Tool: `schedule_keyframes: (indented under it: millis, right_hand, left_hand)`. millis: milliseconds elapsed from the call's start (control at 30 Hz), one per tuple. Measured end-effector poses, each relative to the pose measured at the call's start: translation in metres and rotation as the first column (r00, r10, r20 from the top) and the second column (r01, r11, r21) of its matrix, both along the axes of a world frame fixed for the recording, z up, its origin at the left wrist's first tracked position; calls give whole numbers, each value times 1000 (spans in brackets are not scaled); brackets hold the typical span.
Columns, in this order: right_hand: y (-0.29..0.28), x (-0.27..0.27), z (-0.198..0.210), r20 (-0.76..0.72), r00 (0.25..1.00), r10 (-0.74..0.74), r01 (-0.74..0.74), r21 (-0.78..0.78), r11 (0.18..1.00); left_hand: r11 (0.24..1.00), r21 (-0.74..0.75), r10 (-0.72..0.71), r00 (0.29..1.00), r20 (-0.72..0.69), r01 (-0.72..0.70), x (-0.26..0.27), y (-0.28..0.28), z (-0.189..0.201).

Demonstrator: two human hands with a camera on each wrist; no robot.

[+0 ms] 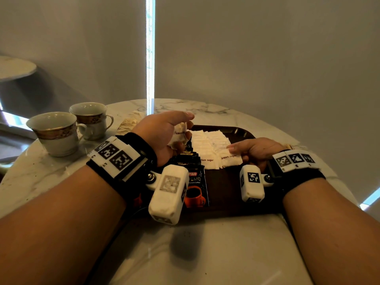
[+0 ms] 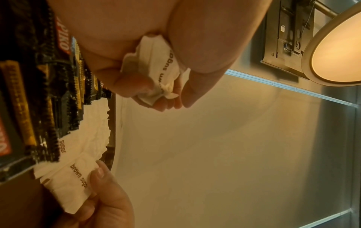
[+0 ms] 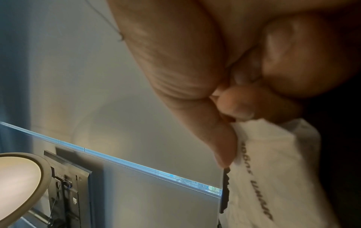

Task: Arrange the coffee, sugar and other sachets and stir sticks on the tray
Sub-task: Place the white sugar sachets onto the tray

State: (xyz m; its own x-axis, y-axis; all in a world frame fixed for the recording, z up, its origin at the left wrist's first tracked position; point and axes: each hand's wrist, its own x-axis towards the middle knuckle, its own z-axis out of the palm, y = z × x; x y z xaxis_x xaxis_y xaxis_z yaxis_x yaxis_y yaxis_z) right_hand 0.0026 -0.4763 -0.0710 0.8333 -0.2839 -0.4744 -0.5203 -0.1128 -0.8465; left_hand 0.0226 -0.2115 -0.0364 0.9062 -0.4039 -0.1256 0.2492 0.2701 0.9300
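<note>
My left hand (image 1: 181, 125) is raised over the tray's left side and grips a small bundle of white brown sugar sachets (image 1: 179, 135); the left wrist view shows the bundle (image 2: 156, 67) crumpled in the curled fingers. My right hand (image 1: 236, 150) is low on the dark brown tray (image 1: 236, 129) and pinches the front brown sugar sachet (image 1: 230, 159) of the right row, thumb on top (image 2: 98, 172). Two rows of white sugar sachets (image 1: 205, 140) overlap on the tray. A row of black coffee sachets (image 1: 194, 179) lies left of them.
Two gold-banded cups (image 1: 55, 132) (image 1: 90, 118) stand at the left of the round marble table (image 1: 205, 243). Several beige sachets (image 1: 129, 124) lie on the table beyond my left wrist. A grey wall rises right behind the table.
</note>
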Motion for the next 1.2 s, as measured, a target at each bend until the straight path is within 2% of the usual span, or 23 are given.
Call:
schedule_keyframes:
  millis: [233, 433, 600, 800, 967, 1100, 1200]
  right_hand:
    - [6, -1, 3, 25, 997, -74, 73, 32, 997]
    - [4, 0, 2, 38, 994, -107, 107, -17, 994]
    - [6, -1, 0, 108, 976, -188, 181, 69, 981]
    - [6, -2, 4, 243, 933, -265, 218, 204, 954]
    - [24, -17, 36, 361, 903, -234, 65, 425, 903]
    - [57, -29, 44, 438, 895, -81, -108, 390, 914]
    - [76, -33, 40, 474, 880, 27, -205, 329, 922]
  left_hand:
    - [1000, -7, 31, 999, -23, -31, -3, -1, 2]
    - [1000, -15, 26, 999, -27, -26, -4, 1, 3]
    - [999, -47, 9, 1000, -20, -10, -3, 1, 2]
    - [993, -114, 13, 996, -86, -22, -4, 0, 4]
    - [993, -117, -1, 991, -136, -15, -3, -3, 4]
    - [992, -99, -83, 993, -87, 74, -3, -1, 1]
    - [992, -101, -82, 996, -42, 78, -6, -2, 2]
